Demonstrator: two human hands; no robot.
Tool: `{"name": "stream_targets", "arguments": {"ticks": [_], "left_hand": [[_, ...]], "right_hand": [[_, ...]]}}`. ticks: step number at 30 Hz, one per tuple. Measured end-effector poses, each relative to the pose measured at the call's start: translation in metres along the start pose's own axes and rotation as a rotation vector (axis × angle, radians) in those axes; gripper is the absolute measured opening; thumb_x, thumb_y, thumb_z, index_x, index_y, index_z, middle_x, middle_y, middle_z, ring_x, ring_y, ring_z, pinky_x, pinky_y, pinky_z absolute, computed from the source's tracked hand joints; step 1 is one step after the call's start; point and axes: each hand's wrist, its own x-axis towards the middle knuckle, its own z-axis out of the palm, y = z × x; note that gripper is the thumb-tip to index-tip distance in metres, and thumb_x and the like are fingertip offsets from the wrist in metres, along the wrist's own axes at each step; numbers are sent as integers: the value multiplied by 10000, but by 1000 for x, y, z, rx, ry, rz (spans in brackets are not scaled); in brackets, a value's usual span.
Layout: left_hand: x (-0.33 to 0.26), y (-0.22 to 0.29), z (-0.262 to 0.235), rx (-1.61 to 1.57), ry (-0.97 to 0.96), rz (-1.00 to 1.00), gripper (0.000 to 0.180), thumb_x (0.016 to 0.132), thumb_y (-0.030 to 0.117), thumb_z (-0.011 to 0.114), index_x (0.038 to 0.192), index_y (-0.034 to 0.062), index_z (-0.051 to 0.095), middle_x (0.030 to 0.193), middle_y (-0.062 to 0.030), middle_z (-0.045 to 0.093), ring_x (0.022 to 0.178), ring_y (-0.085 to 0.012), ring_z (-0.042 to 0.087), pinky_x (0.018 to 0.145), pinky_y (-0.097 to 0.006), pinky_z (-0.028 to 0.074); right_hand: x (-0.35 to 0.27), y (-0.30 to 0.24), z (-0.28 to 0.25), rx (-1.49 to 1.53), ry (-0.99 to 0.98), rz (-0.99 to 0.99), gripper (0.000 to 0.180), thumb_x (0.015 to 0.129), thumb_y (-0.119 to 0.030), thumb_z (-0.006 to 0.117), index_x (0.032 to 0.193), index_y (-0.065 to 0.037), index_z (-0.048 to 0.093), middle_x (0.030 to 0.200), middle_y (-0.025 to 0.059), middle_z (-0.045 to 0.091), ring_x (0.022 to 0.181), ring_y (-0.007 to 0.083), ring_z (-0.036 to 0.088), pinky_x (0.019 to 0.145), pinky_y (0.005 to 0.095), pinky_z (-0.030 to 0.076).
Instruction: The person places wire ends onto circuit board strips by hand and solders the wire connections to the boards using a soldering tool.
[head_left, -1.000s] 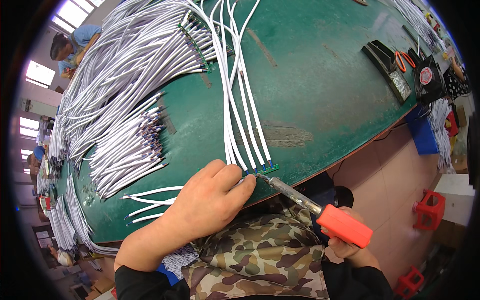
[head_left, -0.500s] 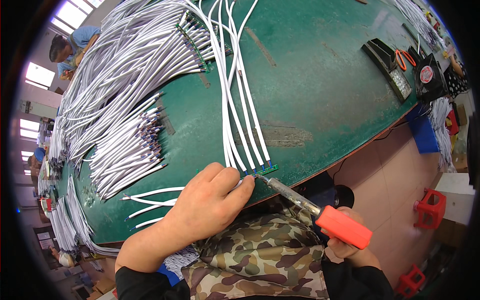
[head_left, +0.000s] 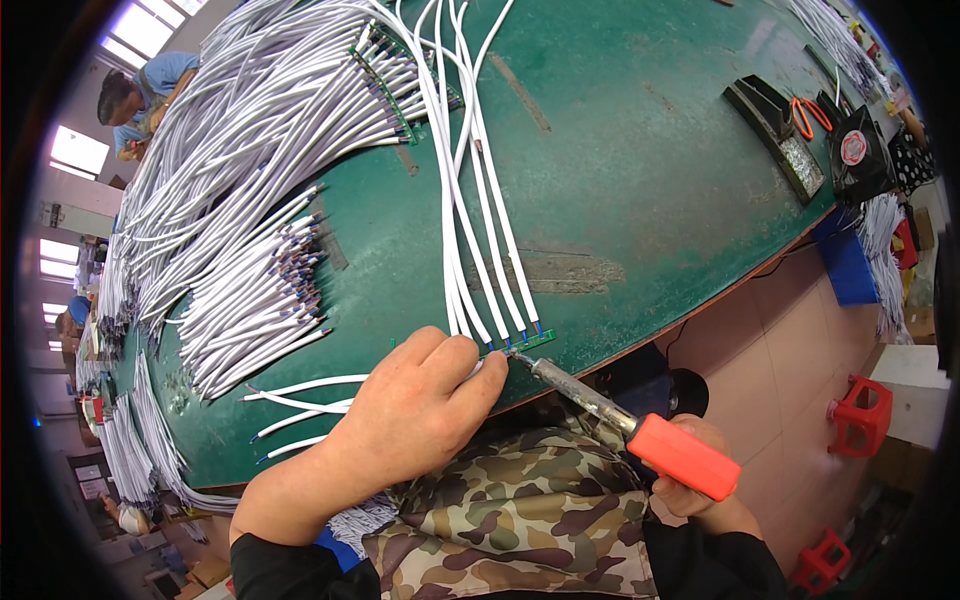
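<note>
My left hand (head_left: 425,405) is closed at the table's near edge, thumb and fingers pinching a white cable (head_left: 476,370) against a narrow green circuit board (head_left: 535,341). Most of that cable and the board's left part are hidden under the hand. Several white cables (head_left: 487,230) with blue wire ends run from the board to the far side. In my right hand (head_left: 690,480) is a soldering iron (head_left: 685,455) with a red-orange handle. Its tip meets the board beside my left fingertips. To the left of that hand lie a few loose white cables (head_left: 300,408).
Large bundles of white cables (head_left: 250,130) cover the left of the green table (head_left: 640,150), with more green boards (head_left: 380,90) at their ends. At far right are a black holder (head_left: 775,135), orange-handled scissors (head_left: 808,118) and a small black fan (head_left: 858,150). Red stools (head_left: 860,415) stand on the floor.
The soldering iron and my right hand have shifted very slightly left. The board and cables have moved barely at all, and my left hand keeps its place.
</note>
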Motion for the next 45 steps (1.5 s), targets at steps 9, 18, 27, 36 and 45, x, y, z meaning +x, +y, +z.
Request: {"name": "stream_targets", "arguments": {"ticks": [9,18,27,36,45], "left_hand": [[-1,-1,1,0,8,6,397,662,-30,715,1054,6,661,834,-85,528,714,-259,535,623,-371,465],[0,1,1,3,12,8,408,659,-31,714,1061,8,659,835,-83,527,712,-255,531,621,-367,464],[0,-3,-1,6,3,35,406,665,-36,712,1065,14,660,838,-77,540,714,-248,543,620,-359,467],[-7,-17,-10,5,-24,140,381,751,88,662,1128,34,667,910,-77,582,771,-257,582,682,-381,488],[-78,-49,-49,235,206,-381,196,782,6,709,971,31,666,942,-128,634,858,-325,630,737,-414,515]], "right_hand": [[5,-11,0,-1,-17,47,321,908,-377,685,839,-65,664,740,48,609,623,252,590,563,349,451],[8,-13,1,-30,11,16,327,933,-395,654,839,-84,688,762,46,639,618,229,600,559,342,457],[10,-14,1,-22,22,15,339,933,-406,659,833,-85,692,787,50,657,655,242,631,575,338,476],[-2,-4,-10,-97,-189,4,408,862,-390,736,1077,-49,667,894,86,696,655,280,647,583,397,493],[-61,9,-28,154,-97,420,725,888,-550,689,1291,37,553,1244,134,598,882,185,610,772,432,621]]}}
